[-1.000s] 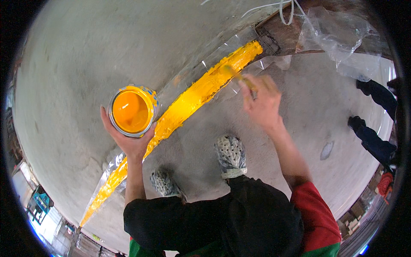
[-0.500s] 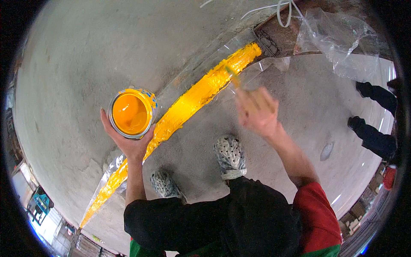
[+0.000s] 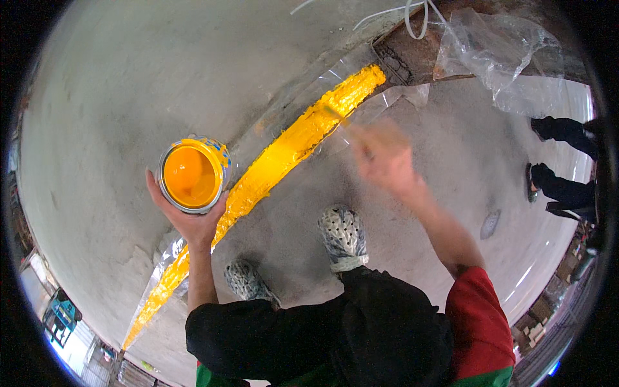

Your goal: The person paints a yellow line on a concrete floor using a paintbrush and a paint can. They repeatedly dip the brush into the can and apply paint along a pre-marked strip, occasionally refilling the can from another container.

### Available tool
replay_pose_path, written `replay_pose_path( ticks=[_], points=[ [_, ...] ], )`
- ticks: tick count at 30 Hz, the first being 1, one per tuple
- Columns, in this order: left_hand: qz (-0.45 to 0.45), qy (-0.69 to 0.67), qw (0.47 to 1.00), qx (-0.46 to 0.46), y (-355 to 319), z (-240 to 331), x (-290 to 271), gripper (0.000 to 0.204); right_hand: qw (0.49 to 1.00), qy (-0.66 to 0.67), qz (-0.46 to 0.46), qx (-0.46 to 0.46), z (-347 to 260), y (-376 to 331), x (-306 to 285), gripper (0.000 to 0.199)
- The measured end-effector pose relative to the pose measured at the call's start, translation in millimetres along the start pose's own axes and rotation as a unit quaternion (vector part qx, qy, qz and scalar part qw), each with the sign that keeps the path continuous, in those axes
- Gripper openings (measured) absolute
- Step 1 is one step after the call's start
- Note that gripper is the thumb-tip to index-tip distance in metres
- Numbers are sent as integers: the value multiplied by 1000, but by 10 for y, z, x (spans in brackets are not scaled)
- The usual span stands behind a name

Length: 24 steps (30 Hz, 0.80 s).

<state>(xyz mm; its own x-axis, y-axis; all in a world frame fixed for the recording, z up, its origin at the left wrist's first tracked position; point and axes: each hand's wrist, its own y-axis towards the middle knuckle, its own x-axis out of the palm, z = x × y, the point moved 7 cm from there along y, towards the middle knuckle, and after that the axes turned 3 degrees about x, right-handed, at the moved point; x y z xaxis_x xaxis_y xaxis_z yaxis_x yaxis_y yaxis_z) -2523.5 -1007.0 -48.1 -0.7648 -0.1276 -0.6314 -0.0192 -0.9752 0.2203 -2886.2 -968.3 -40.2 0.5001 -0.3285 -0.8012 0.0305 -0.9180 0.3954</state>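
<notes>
My left hand (image 3: 198, 224) is wrapped round the near side of a metal paint can (image 3: 225, 155). Inside the can is yellow-orange paint (image 3: 184, 171), and more is smeared on the rim and outer wall. In my closed right hand (image 3: 385, 158), blurred by motion, is a paintbrush (image 3: 336, 116), its bristle end over the far part of a long yellow-painted strip (image 3: 271, 164). Wet, thick paint covers this strip, which runs from lower left to upper right. Clear plastic film (image 3: 403, 95) shows along its edges.
Grey concrete floor (image 3: 116, 116) lies around the strip. My patterned clogs (image 3: 342, 237) stand close to its near side. Crumpled clear plastic (image 3: 509, 58) and a white cord (image 3: 417, 26) are at the upper right. Another person's dark-trousered legs (image 3: 564, 180) are at the right edge.
My right hand and the brush have shifted slightly left and nearer along the strip. The left hand still holds the can. At the right, the other person's legs have moved a little.
</notes>
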Motion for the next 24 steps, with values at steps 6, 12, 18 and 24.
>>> replay_pose_path(
  ticks=[6, 12, 18, 24],
  points=[
    [9, 22, 1000, 6, -31, -11, -95, 131, 981, -58, 143, 120, 530, 145, -386, 18],
    [2, 43, 999, 32, -56, 11, -111, 131, 998, 1, 29, 61, 379, -33, -129, 17],
    [5, 51, 998, 31, -96, 6, -185, 130, 977, -75, 175, 100, 550, 119, -367, 15],
    [2, 19, 999, 28, -141, -21, -190, 130, 999, 32, -7, 28, -50, -80, 46, 12]
  ],
)
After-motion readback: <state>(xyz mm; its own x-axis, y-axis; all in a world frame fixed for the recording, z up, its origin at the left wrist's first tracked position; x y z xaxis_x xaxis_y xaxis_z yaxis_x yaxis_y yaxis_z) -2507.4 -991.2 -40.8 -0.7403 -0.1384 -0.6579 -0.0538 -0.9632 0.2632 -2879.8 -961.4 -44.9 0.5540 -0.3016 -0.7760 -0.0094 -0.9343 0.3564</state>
